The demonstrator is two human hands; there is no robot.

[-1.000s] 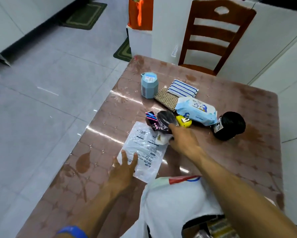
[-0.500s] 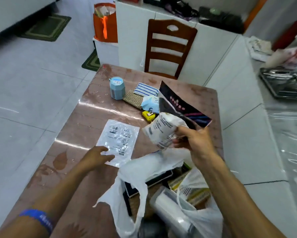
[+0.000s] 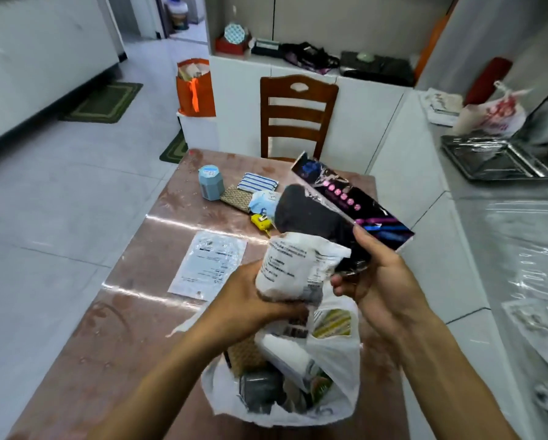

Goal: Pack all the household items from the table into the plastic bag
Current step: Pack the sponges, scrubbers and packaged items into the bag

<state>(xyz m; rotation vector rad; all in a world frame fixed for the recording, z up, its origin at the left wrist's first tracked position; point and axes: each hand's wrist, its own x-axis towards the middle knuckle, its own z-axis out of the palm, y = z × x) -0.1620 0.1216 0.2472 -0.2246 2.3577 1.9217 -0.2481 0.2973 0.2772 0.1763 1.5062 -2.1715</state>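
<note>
Left hand [image 3: 250,290] now cups white packet [image 3: 298,265]; right hand [image 3: 377,281] pinches dark package [image 3: 355,204].

Both forearms reach forward, bare, converging near the middle. The left hand [image 3: 250,293] is cupped palm-up with fingers curled in a grip. The right hand [image 3: 377,277] is raised slightly higher, thumb up, fingers closed in a grip, wrist bent inward

two bare forearms reach in from below — no sleeves showing; left hand [image 3: 250,300] and right hand [image 3: 380,281] ungloved, ringless — fingers slim.
</note>
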